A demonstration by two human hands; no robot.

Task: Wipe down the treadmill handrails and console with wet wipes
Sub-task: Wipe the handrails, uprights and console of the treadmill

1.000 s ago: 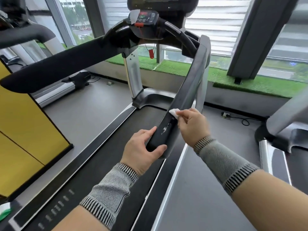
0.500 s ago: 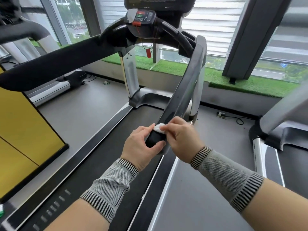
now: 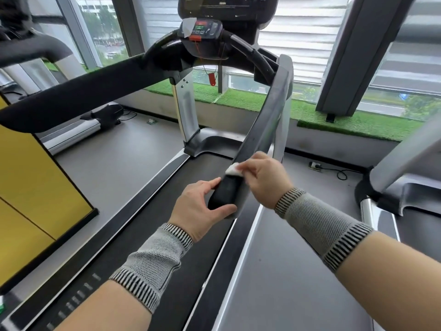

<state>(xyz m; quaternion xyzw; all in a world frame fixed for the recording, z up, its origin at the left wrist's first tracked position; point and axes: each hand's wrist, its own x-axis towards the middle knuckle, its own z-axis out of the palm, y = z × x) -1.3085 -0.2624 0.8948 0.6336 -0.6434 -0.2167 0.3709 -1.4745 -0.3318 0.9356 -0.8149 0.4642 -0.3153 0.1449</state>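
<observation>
The treadmill's right handrail [image 3: 267, 123] is a long black bar running from the console [image 3: 202, 27] down toward me. My left hand [image 3: 200, 206] grips its near end, thumb under and fingers over. My right hand [image 3: 265, 177] pinches a small folded white wet wipe [image 3: 232, 169] and presses it on top of the rail just beyond my left hand. The left handrail [image 3: 78, 96] stretches across the upper left. A display screen [image 3: 226, 5] sits above the console.
The black running belt [image 3: 167, 223] lies below my arms. A yellow panel [image 3: 31, 187] stands at the left. Other treadmills flank both sides, one at the right [image 3: 405, 177]. A red safety clip [image 3: 212, 78] hangs under the console. Green turf lines the window ledge [image 3: 346, 115].
My right hand slid the wipe down the rail to my left hand's fingers, then back up a little. My left hand kept its grip on the rail's end.
</observation>
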